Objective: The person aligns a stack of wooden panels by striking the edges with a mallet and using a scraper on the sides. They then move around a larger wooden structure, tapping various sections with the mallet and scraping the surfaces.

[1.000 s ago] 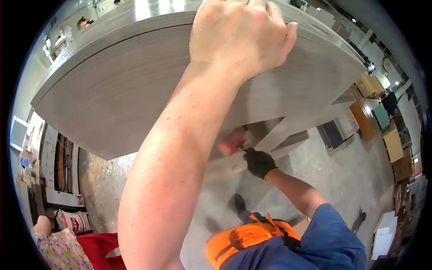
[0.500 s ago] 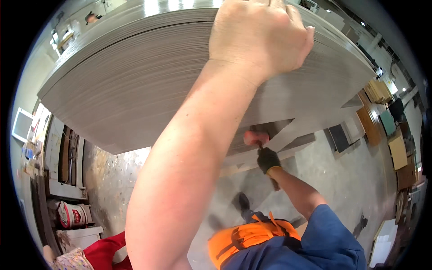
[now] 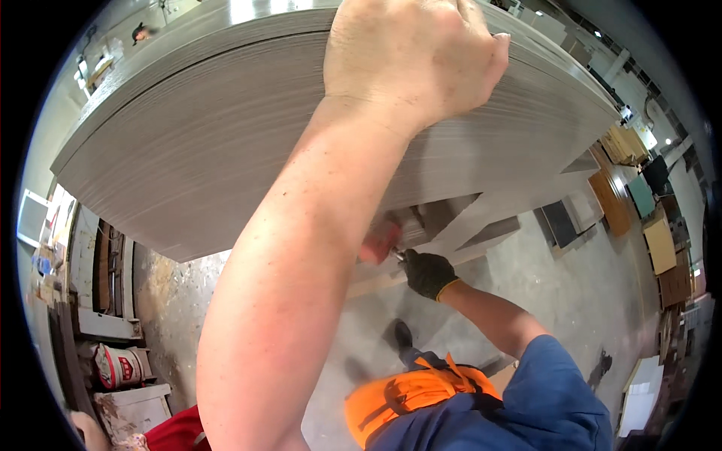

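A tall stack of grey wood-grain boards fills the upper middle. My bare left hand lies at its top edge, with bent knuckles and the thumb folded in at the right. The fingertips are cut off by the picture's edge, so whatever they grip is hidden. Lower down, my right hand wears a dark glove with a yellow cuff. It is closed round the handle of a red-headed mallet. Motion blurs the mallet head, which is in front of the lower boards, close beside my left forearm; contact cannot be made out.
Another person's red clothing shows at the lower left, near a white-and-red sack. Someone in a dark cap is far back at the upper left. Boards and panels lean along the right side. Grey concrete floor lies below.
My gloved right hand and the mallet have swung left and slightly down, toward my left forearm. My left hand stays at the stack's top edge, while the whole view has shifted a little.
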The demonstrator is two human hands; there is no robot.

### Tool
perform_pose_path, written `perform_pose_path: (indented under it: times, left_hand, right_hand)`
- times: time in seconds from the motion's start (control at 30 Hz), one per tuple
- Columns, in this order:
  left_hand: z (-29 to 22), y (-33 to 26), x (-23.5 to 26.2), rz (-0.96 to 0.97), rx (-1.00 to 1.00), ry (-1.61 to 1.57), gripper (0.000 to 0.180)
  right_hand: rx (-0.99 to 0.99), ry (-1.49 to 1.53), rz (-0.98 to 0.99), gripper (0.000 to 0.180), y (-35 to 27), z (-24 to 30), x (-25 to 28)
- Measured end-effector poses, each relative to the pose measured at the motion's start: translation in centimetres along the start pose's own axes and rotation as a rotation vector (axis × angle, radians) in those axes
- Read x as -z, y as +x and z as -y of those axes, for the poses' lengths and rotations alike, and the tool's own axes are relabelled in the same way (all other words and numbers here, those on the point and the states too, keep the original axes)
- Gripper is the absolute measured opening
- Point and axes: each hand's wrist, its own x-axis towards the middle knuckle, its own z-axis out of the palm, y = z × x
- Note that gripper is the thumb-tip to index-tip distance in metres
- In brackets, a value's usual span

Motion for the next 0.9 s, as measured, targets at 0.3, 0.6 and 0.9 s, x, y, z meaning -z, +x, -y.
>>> perform_pose_path:
  times: [0.3,0.6,0.9]
  left_hand:
    - [0.0,0.1,-0.8,-0.134,-0.017,-0.034,0.030]
    - [-0.6,0.6,-0.6,-0.114,-0.047,0.004,0.029]
    - [-0.2,1.0,-1.5,-0.238,-0.129,0.001,0.029]
  right_hand:
    - [-0.071,0.079,-0.218,0.024,2.0,-3.2,-5.9]
    - [-0.131,-0.059,-0.160,0.026,2.6,-7.5,-7.2]
    - [-0.141,-0.052,-0.214,0.026,2.2,-7.8,-7.0]
